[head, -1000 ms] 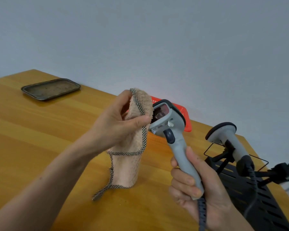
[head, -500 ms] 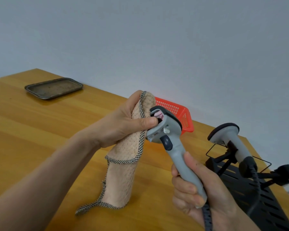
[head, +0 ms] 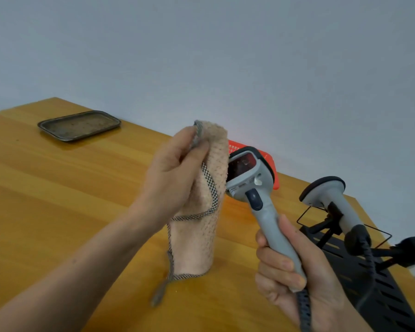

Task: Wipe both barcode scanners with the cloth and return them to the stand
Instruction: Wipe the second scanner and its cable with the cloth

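My right hand (head: 288,274) grips the handle of a grey barcode scanner (head: 254,180), held upright with its dark red window facing left. My left hand (head: 170,178) holds a beige cloth (head: 201,224) with a checked border, bunched at the top and touching the left side of the scanner's head. The cloth hangs down almost to the table. A second grey scanner (head: 331,200) rests head-up in the black stand (head: 369,279) at the right. A coiled dark cable runs down from each scanner.
The wooden table (head: 58,212) carries a dark metal tray (head: 79,125) at the far left. A red plastic basket (head: 271,164) sits behind the held scanner by the grey wall. The table's right edge runs close beside the stand.
My left hand has slid the cloth up and off the scanner's front, so the red window shows again. The scanner head has tilted back a little.
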